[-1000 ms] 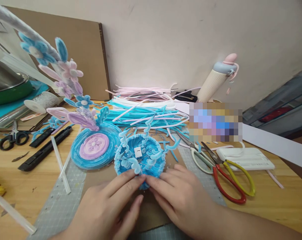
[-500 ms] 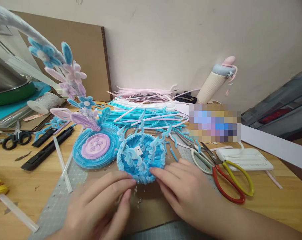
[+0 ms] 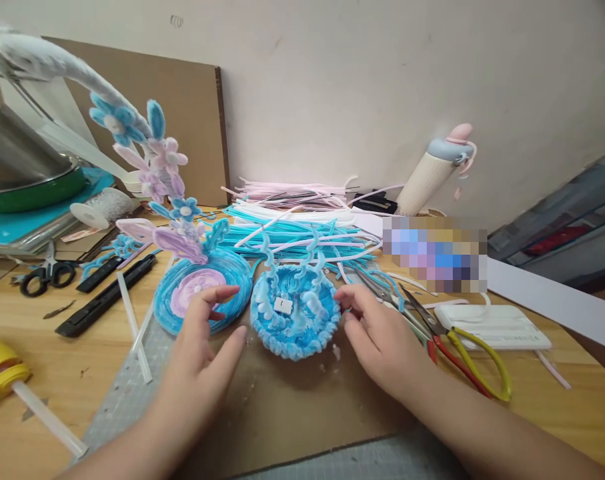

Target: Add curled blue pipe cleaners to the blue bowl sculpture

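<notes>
blue bowl is sitting at twelve o'clock; left hand, no longer touching, is spreading at its eight; right hand is curving loosely apart at four, the bowl probably standing unaided.

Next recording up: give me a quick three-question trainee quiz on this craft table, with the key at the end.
1. True or false: the red-and-yellow-handled scissors lie to the right of the fluffy blue bowl.
2. What colour is the middle of the flat blue disc: A) green, B) lilac, C) black?
3. Is the left hand gripping anything?

Key: 1. True. 2. B. 3. No; its thumb and fingers stand apart.
</notes>
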The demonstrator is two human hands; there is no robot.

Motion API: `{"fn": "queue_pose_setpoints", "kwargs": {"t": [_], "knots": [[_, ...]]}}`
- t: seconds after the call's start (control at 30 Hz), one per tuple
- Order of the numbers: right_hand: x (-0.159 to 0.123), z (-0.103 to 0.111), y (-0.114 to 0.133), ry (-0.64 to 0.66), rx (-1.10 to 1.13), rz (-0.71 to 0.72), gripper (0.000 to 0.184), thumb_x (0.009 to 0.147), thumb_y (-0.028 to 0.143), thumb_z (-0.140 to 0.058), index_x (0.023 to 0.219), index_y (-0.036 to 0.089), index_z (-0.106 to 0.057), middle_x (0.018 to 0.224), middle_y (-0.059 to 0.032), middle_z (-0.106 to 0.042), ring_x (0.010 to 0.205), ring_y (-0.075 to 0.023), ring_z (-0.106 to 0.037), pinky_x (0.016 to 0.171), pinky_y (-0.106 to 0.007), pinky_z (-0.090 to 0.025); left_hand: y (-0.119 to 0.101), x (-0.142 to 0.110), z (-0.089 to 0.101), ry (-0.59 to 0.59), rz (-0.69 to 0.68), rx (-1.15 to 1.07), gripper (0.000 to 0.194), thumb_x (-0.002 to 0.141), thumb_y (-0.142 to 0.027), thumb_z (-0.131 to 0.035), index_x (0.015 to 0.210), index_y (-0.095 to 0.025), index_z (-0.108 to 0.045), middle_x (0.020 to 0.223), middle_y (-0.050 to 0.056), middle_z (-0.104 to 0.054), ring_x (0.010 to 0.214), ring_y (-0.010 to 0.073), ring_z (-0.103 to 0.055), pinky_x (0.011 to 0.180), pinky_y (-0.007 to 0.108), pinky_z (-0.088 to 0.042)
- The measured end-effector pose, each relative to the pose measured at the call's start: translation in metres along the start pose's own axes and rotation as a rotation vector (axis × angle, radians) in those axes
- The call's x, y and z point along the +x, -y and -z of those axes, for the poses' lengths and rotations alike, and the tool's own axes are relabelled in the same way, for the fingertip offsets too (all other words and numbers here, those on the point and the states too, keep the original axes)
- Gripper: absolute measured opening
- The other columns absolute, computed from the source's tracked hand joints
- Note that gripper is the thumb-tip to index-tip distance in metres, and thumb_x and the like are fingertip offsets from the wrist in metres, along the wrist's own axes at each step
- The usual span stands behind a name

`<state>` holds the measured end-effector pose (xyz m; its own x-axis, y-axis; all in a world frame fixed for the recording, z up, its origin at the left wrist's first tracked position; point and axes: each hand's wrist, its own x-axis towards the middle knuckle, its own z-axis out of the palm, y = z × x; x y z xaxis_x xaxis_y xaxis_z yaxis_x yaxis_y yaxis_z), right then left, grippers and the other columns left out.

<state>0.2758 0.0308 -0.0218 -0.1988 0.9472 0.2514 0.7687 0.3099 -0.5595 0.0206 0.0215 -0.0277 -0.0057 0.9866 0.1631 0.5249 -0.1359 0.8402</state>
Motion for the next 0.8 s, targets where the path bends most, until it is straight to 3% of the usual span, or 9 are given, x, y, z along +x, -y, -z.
{"fn": "queue_pose_setpoints", "kwargs": {"t": [0.13,0.27,0.4,0.57,0.8], "knots": [[0.003,-0.005,-0.004,0.047,0.204,-0.121,0.013,0.096,0.029,-0.043,0.105,0.022,-0.048,0.086,-0.0027,-0.064,0.071,-0.0175,-0.061,0.061,-0.029,-0.045,-0.001,0.003,-0.005,0.125,0.015,-0.097,0.043,0.092,-0.036,-0.048,0.132,-0.029,-0.037,0.139,0.01,-0.047,0.13,0.03,-0.043,0.106,0.057,-0.036],[0.007,-0.012,-0.011,0.046,0.496,-0.202,0.017,0.095,0.036,-0.047,0.105,0.022,-0.048,0.087,-0.0017,-0.06,0.071,-0.0153,-0.057,0.063,-0.028,-0.045,-0.003,0.005,-0.008,0.13,0.032,-0.143,0.044,0.09,-0.034,-0.049,0.132,-0.025,-0.039,0.129,0.012,-0.054,0.117,0.0277,-0.053,0.1,0.053,-0.044],[0.013,-0.017,-0.014,0.091,0.829,-0.322,0.025,0.089,0.044,-0.057,0.101,0.025,-0.047,0.076,0.0045,-0.053,0.058,-0.0113,-0.051,0.053,-0.024,-0.043,-0.002,0.004,-0.011,0.142,0.076,-0.212,0.045,0.09,-0.036,-0.051,0.131,-0.023,-0.039,0.111,0.009,-0.059,0.099,0.023,-0.061,0.09,0.046,-0.05],[0.017,-0.019,-0.011,0.144,0.962,-0.363,0.029,0.087,0.047,-0.058,0.102,0.026,-0.044,0.07,0.007,-0.051,0.056,-0.012,-0.054,0.053,-0.026,-0.048,-0.001,0.003,-0.013,0.282,0.162,-0.251,0.046,0.091,-0.042,-0.051,0.133,-0.025,-0.041,0.088,0.003,-0.062,0.082,0.0214,-0.063,0.075,0.039,-0.053],[0.014,-0.021,-0.006,0.206,1.036,-0.41,0.022,0.086,0.04,-0.055,0.097,0.027,-0.041,0.07,0.0071,-0.052,0.05,-0.0109,-0.051,0.049,-0.025,-0.046,-0.007,0.004,-0.01,0.252,0.213,-0.26,0.025,0.091,-0.044,-0.049,0.105,-0.023,-0.05,0.074,-0.002,-0.054,0.068,0.0173,-0.057,0.063,0.031,-0.049]]}}
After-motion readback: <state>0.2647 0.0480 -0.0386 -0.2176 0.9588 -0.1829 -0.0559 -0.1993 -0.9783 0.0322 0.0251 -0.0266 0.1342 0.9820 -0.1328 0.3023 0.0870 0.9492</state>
